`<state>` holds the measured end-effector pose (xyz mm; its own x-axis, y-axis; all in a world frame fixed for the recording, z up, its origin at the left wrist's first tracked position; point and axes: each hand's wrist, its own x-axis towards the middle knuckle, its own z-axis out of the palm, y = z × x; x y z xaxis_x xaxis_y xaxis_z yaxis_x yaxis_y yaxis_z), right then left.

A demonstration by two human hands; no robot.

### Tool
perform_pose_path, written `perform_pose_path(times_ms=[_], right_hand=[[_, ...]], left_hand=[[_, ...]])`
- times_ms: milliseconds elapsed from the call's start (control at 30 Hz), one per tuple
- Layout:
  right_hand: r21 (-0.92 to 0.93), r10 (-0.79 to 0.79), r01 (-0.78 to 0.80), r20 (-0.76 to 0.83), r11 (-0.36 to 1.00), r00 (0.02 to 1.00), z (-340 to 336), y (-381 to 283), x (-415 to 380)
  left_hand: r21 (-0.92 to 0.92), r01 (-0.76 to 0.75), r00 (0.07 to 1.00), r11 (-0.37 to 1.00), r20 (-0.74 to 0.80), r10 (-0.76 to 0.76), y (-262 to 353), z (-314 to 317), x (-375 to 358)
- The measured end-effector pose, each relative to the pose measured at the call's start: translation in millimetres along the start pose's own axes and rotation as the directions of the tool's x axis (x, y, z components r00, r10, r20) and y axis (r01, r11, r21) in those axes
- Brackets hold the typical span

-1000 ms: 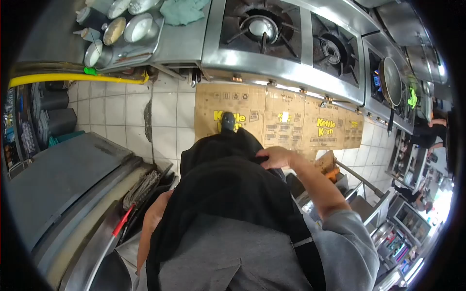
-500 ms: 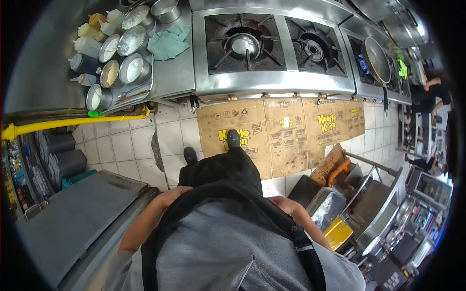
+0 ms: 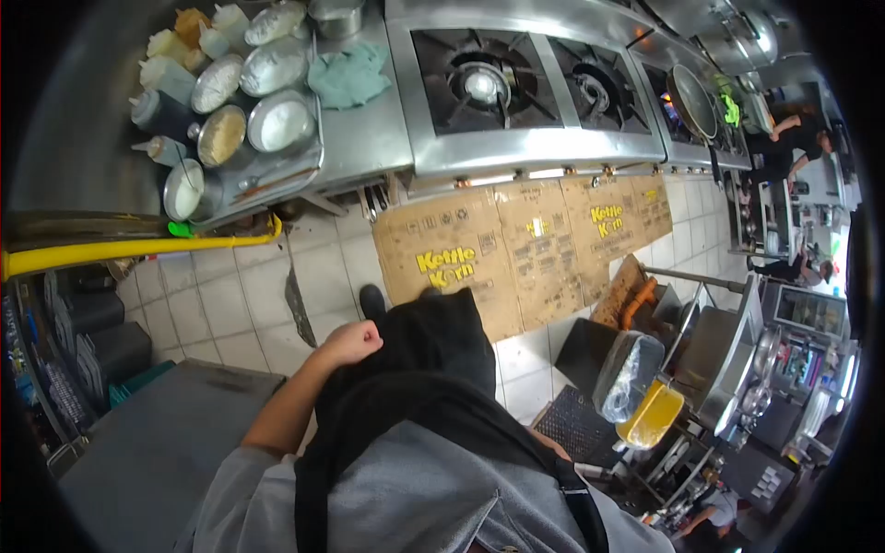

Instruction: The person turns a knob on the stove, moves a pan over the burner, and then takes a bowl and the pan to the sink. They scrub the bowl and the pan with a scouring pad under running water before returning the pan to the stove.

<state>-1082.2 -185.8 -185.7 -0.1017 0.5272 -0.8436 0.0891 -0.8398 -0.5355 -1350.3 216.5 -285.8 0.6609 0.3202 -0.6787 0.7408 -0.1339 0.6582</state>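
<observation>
My left hand is held out in front of the black apron, its fingers curled into a fist with nothing visible in them. Beneath it are the tiled floor and a black shoe. Of my right side only a sliver of forearm shows past the apron strap; the hand itself is hidden. Flattened cardboard printed "Kettle Korn" lies on the floor before me, along the stove.
A frying pan rests over a lit burner. To the left, a tray carries metal containers, near squeeze bottles and a green cloth. A yellow pipe runs below. A grey counter is close by. People stand farther right.
My left hand has risen from my waist and come forward, closed. My right hand has dropped out of sight. The view has turned and shifted slightly, and my feet have moved.
</observation>
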Motion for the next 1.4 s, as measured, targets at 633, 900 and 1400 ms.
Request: perform_pose_path(times_ms=[633,900,1400], right_hand=[[-0.969,-0.965,-0.056,-0.232,0.240,-0.122,-284.6,-405.6,325.3],[-0.893,-0.895,-0.066,-0.446,0.446,-0.020,-305.4,-379.5,355.8],[-0.868,-0.882,-0.152,-0.465,0.472,-0.079,-296.3,-368.5,367.2]], left_hand=[[0.161,0.114,0.970,0.980,-0.231,-0.075,-150.6,-80.2,198.9],[-0.055,-0.141,0.778,0.989,-0.623,0.076,-212.9,-100.8,354.1],[-0.378,-0.383,0.497,0.843,-0.853,-0.157,-356.9,-88.9,319.2]])
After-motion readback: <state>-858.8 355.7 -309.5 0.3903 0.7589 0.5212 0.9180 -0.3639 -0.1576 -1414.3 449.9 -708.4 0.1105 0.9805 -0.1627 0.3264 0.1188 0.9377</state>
